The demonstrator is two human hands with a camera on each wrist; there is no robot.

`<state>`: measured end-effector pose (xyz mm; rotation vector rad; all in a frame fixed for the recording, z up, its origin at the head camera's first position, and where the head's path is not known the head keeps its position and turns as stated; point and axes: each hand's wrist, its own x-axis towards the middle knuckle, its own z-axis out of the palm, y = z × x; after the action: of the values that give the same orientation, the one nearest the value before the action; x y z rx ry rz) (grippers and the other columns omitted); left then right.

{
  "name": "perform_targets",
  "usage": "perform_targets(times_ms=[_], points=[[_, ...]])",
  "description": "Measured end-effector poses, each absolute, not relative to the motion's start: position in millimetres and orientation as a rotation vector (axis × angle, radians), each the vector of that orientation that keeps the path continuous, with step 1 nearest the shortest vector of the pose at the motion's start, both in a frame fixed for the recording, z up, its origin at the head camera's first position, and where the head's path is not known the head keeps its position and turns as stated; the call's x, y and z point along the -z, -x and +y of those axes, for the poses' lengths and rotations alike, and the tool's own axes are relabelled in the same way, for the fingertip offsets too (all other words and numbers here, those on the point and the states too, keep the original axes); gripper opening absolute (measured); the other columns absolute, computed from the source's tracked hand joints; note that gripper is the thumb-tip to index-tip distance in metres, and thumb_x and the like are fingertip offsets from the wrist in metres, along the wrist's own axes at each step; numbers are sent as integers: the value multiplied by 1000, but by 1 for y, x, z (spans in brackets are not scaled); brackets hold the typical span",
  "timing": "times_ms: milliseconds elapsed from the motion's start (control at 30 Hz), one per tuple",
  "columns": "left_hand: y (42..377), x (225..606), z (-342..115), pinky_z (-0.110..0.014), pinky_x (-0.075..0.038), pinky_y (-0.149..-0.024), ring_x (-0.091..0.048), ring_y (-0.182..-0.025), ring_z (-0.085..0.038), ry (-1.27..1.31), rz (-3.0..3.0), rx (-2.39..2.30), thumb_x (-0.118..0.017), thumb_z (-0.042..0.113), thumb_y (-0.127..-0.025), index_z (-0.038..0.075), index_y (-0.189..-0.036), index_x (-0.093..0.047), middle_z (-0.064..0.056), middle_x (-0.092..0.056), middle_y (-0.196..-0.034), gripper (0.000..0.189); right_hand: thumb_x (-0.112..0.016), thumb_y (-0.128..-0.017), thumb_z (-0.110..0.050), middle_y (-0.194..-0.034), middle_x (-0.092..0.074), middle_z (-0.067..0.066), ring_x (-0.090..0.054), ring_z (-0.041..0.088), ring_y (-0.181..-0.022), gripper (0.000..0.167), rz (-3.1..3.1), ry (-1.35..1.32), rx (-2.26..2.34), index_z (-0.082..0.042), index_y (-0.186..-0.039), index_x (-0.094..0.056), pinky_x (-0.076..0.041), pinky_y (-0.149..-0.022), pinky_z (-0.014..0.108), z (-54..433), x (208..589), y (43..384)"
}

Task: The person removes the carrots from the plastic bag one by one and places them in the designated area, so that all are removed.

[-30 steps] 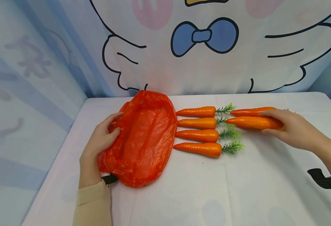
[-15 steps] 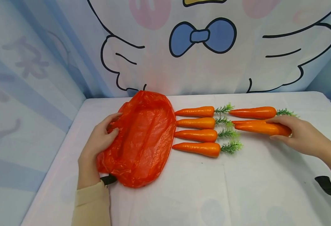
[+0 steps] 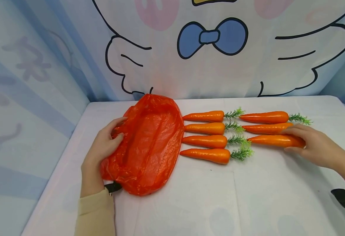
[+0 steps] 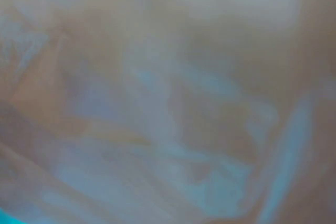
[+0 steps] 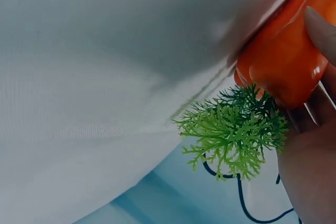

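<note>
A red plastic bag (image 3: pixel 148 147) lies spread on the white table. My left hand (image 3: pixel 101 144) holds its left edge, with some of the film bunched between thumb and fingers. The left wrist view is a blur of film-like folds. At the right, my right hand (image 3: pixel 316 144) grips an orange carrot (image 3: pixel 275 140) by its thick end, thumb on the near side. This carrot lies at or just above the table; its green top (image 5: pixel 236 129) shows in the right wrist view. Just behind it lies another carrot (image 3: pixel 265 128), its top hidden by the hand.
Beside the bag, several carrots (image 3: pixel 209 141) lie in a column, tips pointing left at the bag's edge. One more carrot (image 3: pixel 265 117) lies at the back right. A printed cloth backdrop (image 3: pixel 219 75) rises behind the table.
My right hand has moved right and toward me with its carrot, setting it in front of two others; the carrot behind it now shows more. The left hand and bag stay put.
</note>
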<state>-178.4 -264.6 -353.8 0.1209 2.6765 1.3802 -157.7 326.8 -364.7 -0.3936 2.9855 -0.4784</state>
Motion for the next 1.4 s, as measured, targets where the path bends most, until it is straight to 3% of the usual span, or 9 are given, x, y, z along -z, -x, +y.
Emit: perform_targets(times_ms=[333,933,1400], points=[[177,352,-265,-57,-49,-98,-51,-120,-36,-118,2687,-1359,-51,11,-102,21,-155,-39,-12,-47,-147,55,-86,-76,-4,-123,-59,28,-52,48,-112,51,2988,504,450,3,-122,-65,-43,-92,70,327,377,156],[178,352,-265,-57,-48,-98,-51,-120,-35,-127,2689,-1364,-50,10,-102,22,-155,-40,-12,-47,-147,54,-87,-72,2,-123,-51,32,-44,52,-111,47,3064,400,399,5,-114,-66,-41,-89,73,321,371,145],[177,352,-265,-57,-49,-98,-51,-120,-36,-129,2670,-1385,-50,11,-102,22,-155,-40,-11,-46,-147,54,-85,-72,5,-121,-55,30,-46,51,-110,45,3142,459,399,5,-112,-66,-43,-89,72,324,377,151]])
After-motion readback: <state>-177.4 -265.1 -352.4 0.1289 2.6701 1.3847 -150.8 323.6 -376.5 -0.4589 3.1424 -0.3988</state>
